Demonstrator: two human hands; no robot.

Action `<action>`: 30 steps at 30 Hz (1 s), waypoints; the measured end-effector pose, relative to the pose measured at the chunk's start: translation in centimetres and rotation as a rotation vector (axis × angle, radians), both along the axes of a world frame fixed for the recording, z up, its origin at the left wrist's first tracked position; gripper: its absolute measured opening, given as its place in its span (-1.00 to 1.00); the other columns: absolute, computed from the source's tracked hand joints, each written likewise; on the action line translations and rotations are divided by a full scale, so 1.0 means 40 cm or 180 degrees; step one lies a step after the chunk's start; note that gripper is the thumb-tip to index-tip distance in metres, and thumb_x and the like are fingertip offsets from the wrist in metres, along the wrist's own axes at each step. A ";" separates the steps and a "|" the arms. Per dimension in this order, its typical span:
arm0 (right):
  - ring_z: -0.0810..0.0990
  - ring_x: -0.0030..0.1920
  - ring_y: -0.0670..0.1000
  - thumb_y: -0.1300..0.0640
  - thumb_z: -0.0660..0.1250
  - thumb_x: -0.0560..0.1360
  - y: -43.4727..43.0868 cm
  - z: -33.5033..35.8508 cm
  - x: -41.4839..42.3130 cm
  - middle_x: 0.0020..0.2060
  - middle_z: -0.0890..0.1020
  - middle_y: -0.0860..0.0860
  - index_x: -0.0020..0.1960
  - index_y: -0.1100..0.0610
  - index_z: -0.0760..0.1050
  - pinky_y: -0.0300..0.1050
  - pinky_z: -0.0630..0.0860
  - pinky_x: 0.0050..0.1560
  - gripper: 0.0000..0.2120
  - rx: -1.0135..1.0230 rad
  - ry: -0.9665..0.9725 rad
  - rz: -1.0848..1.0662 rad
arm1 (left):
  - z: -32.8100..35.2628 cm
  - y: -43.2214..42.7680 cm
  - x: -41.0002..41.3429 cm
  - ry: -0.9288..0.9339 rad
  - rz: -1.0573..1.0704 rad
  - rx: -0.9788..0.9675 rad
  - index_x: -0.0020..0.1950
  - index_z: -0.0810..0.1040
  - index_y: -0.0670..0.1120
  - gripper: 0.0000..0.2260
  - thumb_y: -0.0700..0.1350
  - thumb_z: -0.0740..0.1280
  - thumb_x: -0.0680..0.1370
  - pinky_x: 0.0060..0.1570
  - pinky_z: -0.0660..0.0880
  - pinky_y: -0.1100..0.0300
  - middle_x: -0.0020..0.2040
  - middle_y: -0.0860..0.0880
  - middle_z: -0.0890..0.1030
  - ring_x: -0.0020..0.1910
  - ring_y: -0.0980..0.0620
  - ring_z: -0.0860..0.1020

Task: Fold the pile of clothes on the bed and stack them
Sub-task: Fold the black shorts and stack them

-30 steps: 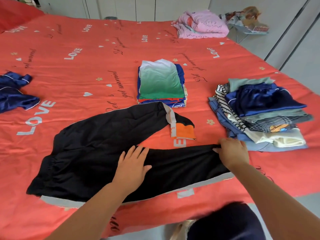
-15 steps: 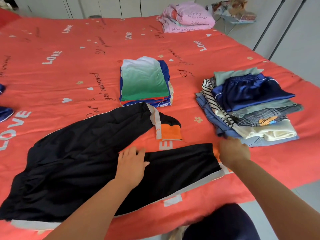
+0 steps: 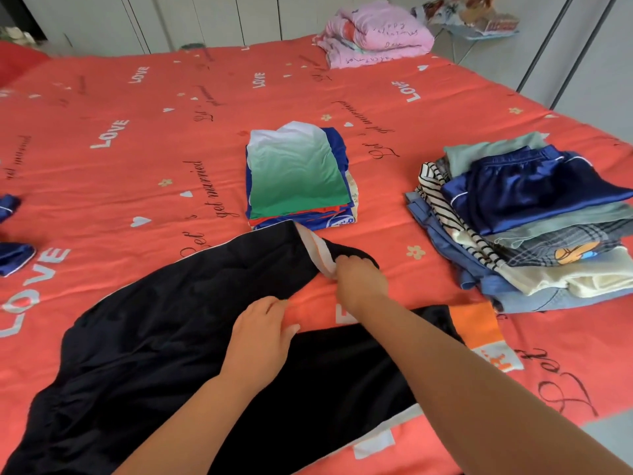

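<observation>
We see smooth black track pants (image 3: 164, 337) spread on the red bedspread (image 3: 137, 173). The right hand (image 3: 359, 279) curls its fingers around 1 leg end. The left hand (image 3: 263, 341) presses the fork, fingers together; we cannot tell whether they pinch. We count 2 folded stacks: green-topped (image 3: 298, 176) and satin-topped (image 3: 531, 186).

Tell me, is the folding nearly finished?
Mostly. Two folded stacks already sit on the bed: one with a green shirt on top, one with blue shorts. The black trousers are being folded now, right hand gripping one leg's end, left hand at their middle. Some crumpled blue clothes at the left edge still wait.
</observation>
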State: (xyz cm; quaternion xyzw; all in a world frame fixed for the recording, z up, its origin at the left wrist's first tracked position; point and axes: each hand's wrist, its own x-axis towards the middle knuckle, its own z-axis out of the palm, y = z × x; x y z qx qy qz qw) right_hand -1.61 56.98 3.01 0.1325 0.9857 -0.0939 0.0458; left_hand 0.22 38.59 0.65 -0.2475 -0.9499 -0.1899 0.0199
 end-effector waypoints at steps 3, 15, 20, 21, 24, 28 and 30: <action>0.49 0.11 0.18 0.29 0.13 0.49 0.069 0.054 0.022 0.09 0.54 0.12 0.21 0.14 0.42 -0.01 0.43 0.01 -0.69 -0.0058 0.0388 0.0079 | 0.021 -0.022 -0.064 0.0194 0.0190 0.0131 0.32 0.44 -0.24 -0.53 -0.16 0.42 0.45 0.25 0.37 -0.02 0.23 -0.23 0.49 0.22 -0.23 0.47; 0.53 -0.06 0.13 0.48 0.27 0.26 0.281 0.086 0.237 -0.19 0.53 0.03 -0.06 0.14 0.61 -0.06 0.44 -0.05 -0.63 -0.0546 0.1149 0.0046 | 0.111 -0.025 -0.117 0.0307 -0.0289 -0.1182 0.24 0.52 0.01 -0.71 -0.14 0.18 0.55 0.15 0.42 0.01 0.13 -0.06 0.60 0.12 -0.11 0.52; 0.53 -0.05 0.10 0.46 0.24 0.25 0.319 0.141 0.291 -0.10 0.62 0.07 0.07 0.08 0.62 -0.07 0.44 0.03 -0.51 -0.0402 0.1367 0.0193 | 0.172 -0.075 0.017 0.1176 -0.0809 -0.0159 0.05 0.59 -0.06 -0.66 -0.11 0.09 0.42 -0.40 0.54 0.12 -0.26 -0.07 0.58 -0.31 -0.13 0.59; 0.55 -0.04 0.16 0.41 0.21 0.26 0.329 0.145 0.309 -0.09 0.65 0.08 0.05 0.06 0.63 -0.04 0.47 0.04 -0.52 -0.0233 0.1285 0.0312 | 0.172 -0.077 0.070 0.1038 -0.1090 -0.0324 0.04 0.54 0.02 -0.68 -0.07 0.08 0.40 -0.42 0.53 0.16 -0.29 -0.01 0.56 -0.33 -0.08 0.58; 0.57 0.03 0.15 0.34 0.14 0.30 0.334 0.112 0.363 0.02 0.64 0.05 0.08 -0.04 0.62 -0.05 0.49 0.06 -0.49 0.0341 0.0388 0.0220 | 0.111 -0.087 0.188 0.0084 -0.1772 -0.1056 0.25 0.39 0.20 -0.52 0.19 -0.02 0.38 -0.19 0.52 0.23 -0.11 0.12 0.53 -0.11 0.12 0.55; 0.51 0.08 0.21 0.38 0.20 0.38 0.304 0.025 0.408 0.07 0.54 0.18 0.21 0.16 0.50 -0.03 0.48 0.03 -0.57 -0.0112 0.0252 -0.0654 | 0.050 -0.113 0.227 0.0218 -0.1728 -0.0848 0.16 0.46 0.21 -0.53 0.30 0.16 0.30 -0.15 0.40 0.46 -0.10 0.28 0.49 -0.14 0.30 0.46; 0.48 0.11 0.23 0.27 0.26 0.48 0.296 0.007 0.414 0.11 0.50 0.22 0.31 0.20 0.40 0.00 0.43 0.07 -0.60 -0.0579 0.0528 -0.1018 | 0.055 -0.119 0.198 0.0464 -0.1569 -0.0880 0.13 0.55 0.14 -0.46 0.35 0.30 0.24 -0.14 0.47 0.41 -0.09 0.24 0.55 -0.10 0.25 0.49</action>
